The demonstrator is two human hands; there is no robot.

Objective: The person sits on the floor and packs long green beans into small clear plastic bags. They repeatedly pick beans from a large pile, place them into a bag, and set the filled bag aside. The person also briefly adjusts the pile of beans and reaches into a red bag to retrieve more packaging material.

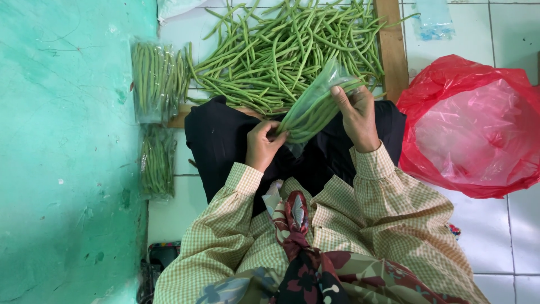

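Bagging step, viewed from above. The clear plastic bag (313,107) lies at centre frame, tilted from lower left to upper right, partly filled with green beans. The left hand (262,145) is closed around the lower end of the bag, fingers wrapped over the bean bundle. The right hand (356,115) pinches the upper part of the bag, thumb on top and fingers underneath; whether it grips the film alone or the bean tips through it cannot be told.

Procedure, as judged from this position:
1. Keep the left hand firm so the beans stay parallel and do not slide out of the lower end.
2. Draw the film along the bundle with the right hand, not across it; bean tips would likely pierce thin plastic.
3. Support the bag over the dark lap (225,141) so its weight does not hang from the film.

Surroundings: a loose bean pile (281,45) fills the upper centre, just beyond the hands. Two filled bean packs (154,81) (157,163) lie at left, beside the green wall (67,152). A wooden plank (391,45) borders the pile at right. A red plastic bag (472,129) sits at right on the tiled floor (517,39), near the right forearm; a wide elbow movement could brush it. Nothing lies between the hands and the pile.
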